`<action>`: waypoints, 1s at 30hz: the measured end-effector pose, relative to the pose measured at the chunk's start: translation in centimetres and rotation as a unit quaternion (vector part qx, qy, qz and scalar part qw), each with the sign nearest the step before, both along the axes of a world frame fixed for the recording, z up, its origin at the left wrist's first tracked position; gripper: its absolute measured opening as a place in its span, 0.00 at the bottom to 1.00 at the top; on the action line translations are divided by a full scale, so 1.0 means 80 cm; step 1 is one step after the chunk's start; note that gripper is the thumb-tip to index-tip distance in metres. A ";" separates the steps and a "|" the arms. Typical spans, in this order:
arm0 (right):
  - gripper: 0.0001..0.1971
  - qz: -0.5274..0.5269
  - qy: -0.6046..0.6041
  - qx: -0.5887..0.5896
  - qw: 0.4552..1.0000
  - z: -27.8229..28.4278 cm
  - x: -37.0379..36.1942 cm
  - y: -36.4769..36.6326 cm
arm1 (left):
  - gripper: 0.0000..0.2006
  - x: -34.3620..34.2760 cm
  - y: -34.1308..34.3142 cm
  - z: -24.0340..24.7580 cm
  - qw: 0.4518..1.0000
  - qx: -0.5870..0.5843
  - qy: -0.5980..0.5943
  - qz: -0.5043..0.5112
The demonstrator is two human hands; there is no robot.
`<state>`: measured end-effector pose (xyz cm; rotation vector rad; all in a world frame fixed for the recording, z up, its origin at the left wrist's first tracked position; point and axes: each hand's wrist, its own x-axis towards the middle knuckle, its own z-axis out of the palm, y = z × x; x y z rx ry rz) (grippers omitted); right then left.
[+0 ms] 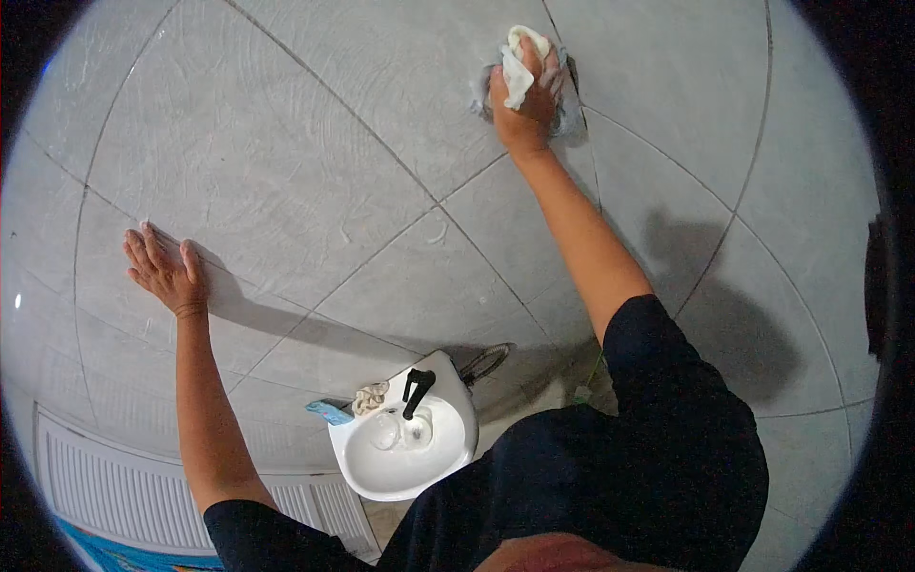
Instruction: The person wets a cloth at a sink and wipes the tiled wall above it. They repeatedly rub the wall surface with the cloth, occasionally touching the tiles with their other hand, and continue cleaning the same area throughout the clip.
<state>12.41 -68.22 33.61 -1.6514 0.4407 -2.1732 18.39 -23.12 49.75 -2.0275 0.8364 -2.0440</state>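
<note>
Cloth [519,71] sits clenched in our right hand [524,100] against the grey tiled wall [315,181], upper centre; our left hand [164,272] lies released, flat, at left, above a white sink [405,467].

Tiled wall [315,162] open between hands; sink [405,458] apparently juts below.
</note>
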 end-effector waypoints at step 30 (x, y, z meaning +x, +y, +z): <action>0.25 0.133 0.064 -0.238 0.960 0.029 -0.009 0.107 | 0.32 -0.002 0.004 -0.004 0.999 -0.034 0.018 0.011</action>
